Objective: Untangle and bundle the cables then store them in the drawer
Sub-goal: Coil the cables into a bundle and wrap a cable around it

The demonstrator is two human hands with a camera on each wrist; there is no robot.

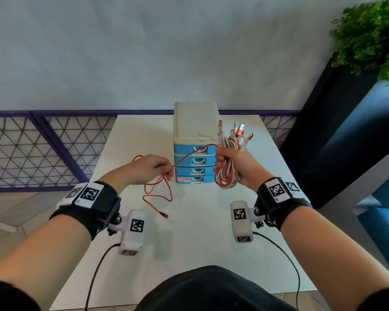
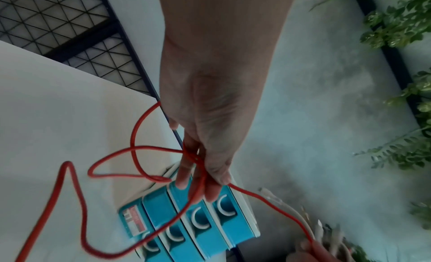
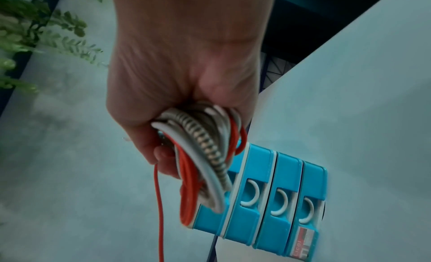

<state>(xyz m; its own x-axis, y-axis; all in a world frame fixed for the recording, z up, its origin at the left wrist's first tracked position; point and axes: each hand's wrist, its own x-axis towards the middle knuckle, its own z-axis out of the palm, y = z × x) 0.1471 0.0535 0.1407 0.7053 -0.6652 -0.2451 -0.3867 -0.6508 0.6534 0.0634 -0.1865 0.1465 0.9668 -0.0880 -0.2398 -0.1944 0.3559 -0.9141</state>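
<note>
A: What sort of surface is it?

B: A plain white table [image 1: 200, 232], narrow, with its far edge near a pale grey wall [image 1: 144, 52]. A purple-framed wire mesh panel [image 1: 32, 149] runs along the foot of that wall, on both sides of the table. At the right stands a dark planter [image 1: 323, 131] with a green leafy plant [image 1: 373, 37] on top, and tiled floor shows at the lower left.

A: And on the table?

B: A small drawer unit [image 1: 194, 142] stands at the far middle, cream top, four blue drawers, all closed. A red and white label sits on the lowest front.

A: Where are the cables?

B: The right hand [image 1: 234, 164] is raised in front of the drawer unit, its fingers wrapped tightly round a cable bundle [image 1: 228, 171] of white, braided and red loops. The plug ends [image 1: 238, 131] stick up above the fist.

A: The left hand?

B: The left hand [image 1: 148, 169] pinches the red cable [image 1: 157, 189] between thumb and fingertips. From there one stretch of it runs across to the bundle. The rest hangs in loose loops below the left hand, and its free red plug [image 1: 164, 214] lies on the table. The wrist views are blurred but show both grips.
</note>
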